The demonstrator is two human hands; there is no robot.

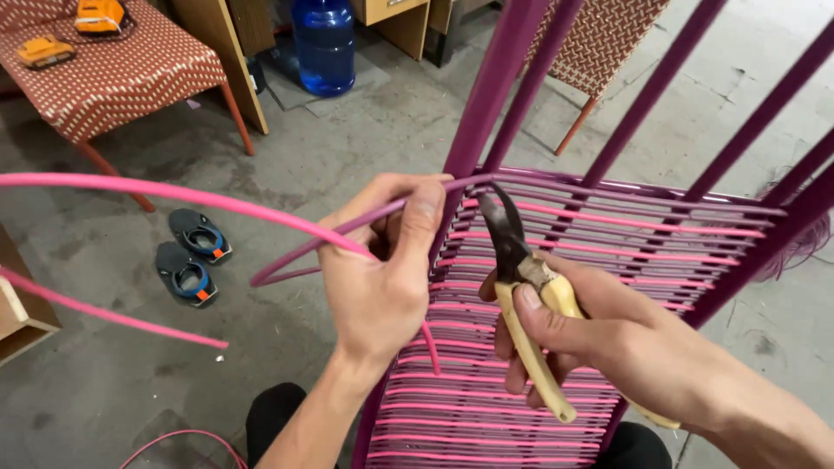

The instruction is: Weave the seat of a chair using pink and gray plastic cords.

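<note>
My left hand (382,269) grips a pink plastic cord (174,193) and a purple cord (295,260) against the rim of a purple metal chair frame (486,95). The pink cord arcs away to the left. My right hand (565,326) holds cutting pliers (512,252) with yellow handles, their dark jaws pointing up beside the left thumb. Pink and purple cords (521,408) are woven in rows across the frame below both hands.
A woven red-and-white chair (113,78) stands at the top left with yellow tools on it. A blue water jug (323,43) sits at the back. A pair of dark shoes (191,256) lies on the concrete floor. Another woven chair (599,39) is at the top right.
</note>
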